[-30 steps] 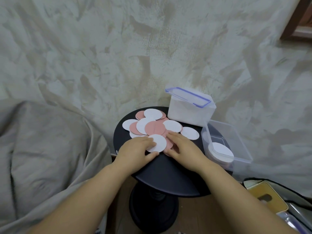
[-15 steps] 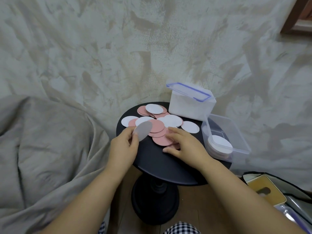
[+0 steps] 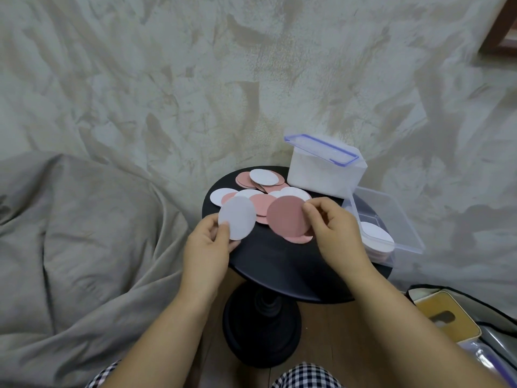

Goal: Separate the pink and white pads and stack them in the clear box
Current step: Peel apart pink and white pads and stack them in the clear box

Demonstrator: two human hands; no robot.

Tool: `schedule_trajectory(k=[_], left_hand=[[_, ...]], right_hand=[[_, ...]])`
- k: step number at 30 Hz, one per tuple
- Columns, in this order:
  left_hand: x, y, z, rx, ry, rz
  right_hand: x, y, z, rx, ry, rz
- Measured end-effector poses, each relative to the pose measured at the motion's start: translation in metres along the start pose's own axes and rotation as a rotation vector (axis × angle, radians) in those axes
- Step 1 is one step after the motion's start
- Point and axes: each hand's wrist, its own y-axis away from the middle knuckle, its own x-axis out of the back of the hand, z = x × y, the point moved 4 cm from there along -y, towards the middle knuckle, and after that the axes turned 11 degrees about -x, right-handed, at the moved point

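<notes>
Above desk [image 3: 279, 264] near edge | left hand [image 3: 208, 249]: fingers pinching white pad [image 3: 237, 218], same grip as 0.5 s ago, pad now facing camera | right hand [image 3: 337, 236]: previously flat on pile, fingers now pinching pink pad [image 3: 288, 221], raised off pile | loose pads [image 3: 265, 177]: spread mid-desk | clear box [image 3: 402, 217]: far right desk edge, stacked pads [image 3: 376, 238] inside

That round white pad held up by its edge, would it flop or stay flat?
Probably fairly stiff: the thin round white pad stands flat though the left hand pinches only its lower edge. Likely very light, since one pinch alone carries it. Laid flat, it seems unlikely to roll.
</notes>
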Motion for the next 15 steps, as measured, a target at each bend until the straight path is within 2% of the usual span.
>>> schedule_trajectory(k=[3,9,12,15], left_hand=[[-0.013,0.012,0.003,0.083,0.137,-0.066],[-0.017,0.027,0.005,0.066,0.156,-0.119],[-0.001,0.022,0.004,0.057,0.118,-0.035],[0.016,0.014,0.007,0.031,0.065,0.03]], right_hand=[[-0.009,0.008,-0.006,-0.131,-0.183,-0.1],[-0.029,0.012,-0.001,-0.092,-0.154,-0.125],[-0.036,-0.004,-0.002,-0.031,-0.025,-0.071],[-0.049,-0.03,-0.003,0.084,0.302,-0.079]])
